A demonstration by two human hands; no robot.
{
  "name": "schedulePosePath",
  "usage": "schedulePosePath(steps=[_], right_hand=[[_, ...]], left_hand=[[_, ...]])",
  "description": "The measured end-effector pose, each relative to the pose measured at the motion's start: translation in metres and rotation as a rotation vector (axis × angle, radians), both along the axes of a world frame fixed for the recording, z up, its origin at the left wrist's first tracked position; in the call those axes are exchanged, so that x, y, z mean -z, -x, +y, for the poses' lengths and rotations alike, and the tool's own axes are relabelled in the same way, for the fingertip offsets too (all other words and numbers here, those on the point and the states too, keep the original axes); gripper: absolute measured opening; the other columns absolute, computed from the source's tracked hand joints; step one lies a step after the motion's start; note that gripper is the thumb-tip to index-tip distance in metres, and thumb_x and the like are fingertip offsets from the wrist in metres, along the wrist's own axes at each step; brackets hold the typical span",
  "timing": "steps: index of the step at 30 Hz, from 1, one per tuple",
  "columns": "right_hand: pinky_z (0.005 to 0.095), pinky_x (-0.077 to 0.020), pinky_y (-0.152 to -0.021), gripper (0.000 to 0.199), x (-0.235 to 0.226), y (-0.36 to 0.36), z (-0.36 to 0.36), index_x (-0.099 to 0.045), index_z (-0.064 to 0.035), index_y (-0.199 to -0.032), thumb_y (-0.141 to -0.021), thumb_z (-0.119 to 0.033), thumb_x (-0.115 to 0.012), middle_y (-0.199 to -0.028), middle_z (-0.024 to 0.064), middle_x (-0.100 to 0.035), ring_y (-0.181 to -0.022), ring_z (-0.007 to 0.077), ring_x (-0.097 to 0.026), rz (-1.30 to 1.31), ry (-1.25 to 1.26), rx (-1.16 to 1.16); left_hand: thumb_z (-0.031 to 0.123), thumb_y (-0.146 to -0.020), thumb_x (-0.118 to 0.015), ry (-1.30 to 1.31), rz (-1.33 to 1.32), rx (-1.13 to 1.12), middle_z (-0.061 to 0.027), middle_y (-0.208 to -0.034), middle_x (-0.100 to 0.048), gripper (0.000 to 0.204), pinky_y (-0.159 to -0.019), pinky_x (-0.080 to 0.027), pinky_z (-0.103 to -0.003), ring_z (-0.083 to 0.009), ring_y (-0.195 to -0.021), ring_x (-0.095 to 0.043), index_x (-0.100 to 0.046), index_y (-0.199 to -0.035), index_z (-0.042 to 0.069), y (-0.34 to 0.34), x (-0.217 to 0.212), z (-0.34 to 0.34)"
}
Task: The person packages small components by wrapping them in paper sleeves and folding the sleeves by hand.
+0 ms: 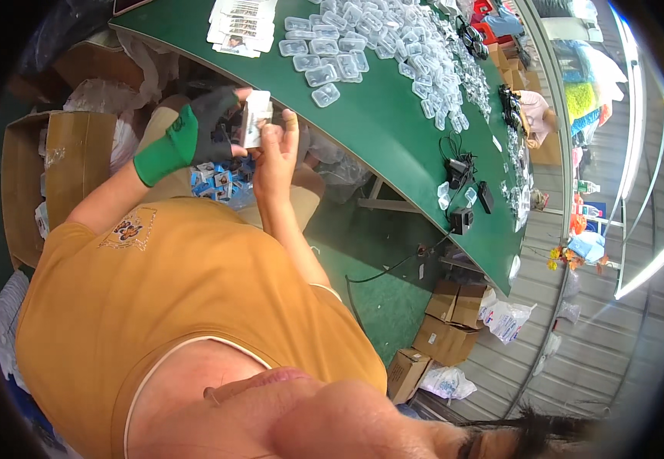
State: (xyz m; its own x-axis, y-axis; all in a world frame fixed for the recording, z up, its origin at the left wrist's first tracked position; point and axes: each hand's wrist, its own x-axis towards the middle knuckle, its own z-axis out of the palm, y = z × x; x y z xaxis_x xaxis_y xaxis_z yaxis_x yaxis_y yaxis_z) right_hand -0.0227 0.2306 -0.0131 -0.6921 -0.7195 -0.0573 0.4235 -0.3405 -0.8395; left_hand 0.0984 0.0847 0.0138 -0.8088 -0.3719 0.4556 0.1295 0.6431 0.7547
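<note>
My left hand [200, 128], in a green and black glove with bare fingertips, grips a small white printed card or flat box [255, 115] by its left side. My right hand [277, 153] is bare, with thumb and fingers closed on the same piece from the right. The piece is held up just off the near edge of the green table [362, 134]. Its print is too small to make out. Below my hands, several small blue and white packs [217, 182] lie in clear plastic at lap level.
On the table lie a stack of printed cards [241, 27], a heap of clear plastic cases [324, 60] and a black device with cables [462, 220]. Cardboard boxes stand at the left [79, 161] and on the floor [447, 336]. Another person [535, 115] sits across the table.
</note>
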Motion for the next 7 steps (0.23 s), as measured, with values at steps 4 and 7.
schedulePosePath(steps=[4, 7], right_hand=[[0.0293, -0.0596, -0.077, 0.055, 0.008, -0.002, 0.002, -0.036, -0.0061, -0.153, -0.103, -0.003, -0.057, -0.109, 0.0032, -0.059, -0.098, 0.0100, -0.060, 0.336, 0.019, -0.136], [0.0285, -0.0569, -0.088, 0.057, 0.019, 0.006, 0.008, -0.035, -0.0071, -0.154, -0.102, -0.004, -0.058, -0.112, 0.0035, -0.059, -0.099, 0.0102, -0.061, 0.406, 0.001, -0.217]], left_hand=[[0.016, -0.073, -0.086, -0.036, -0.015, 0.055, -0.0196, -0.126, -0.065, 0.075, -0.097, -0.054, -0.039, -0.0356, -0.113, -0.067, -0.056, -0.141, 0.007, -0.003, 0.014, 0.004], [0.016, -0.073, -0.085, 0.027, -0.076, 0.178, -0.0192, -0.130, -0.064, 0.075, -0.100, -0.053, -0.041, -0.0334, -0.117, -0.066, -0.055, -0.142, 0.008, -0.005, 0.006, -0.004]])
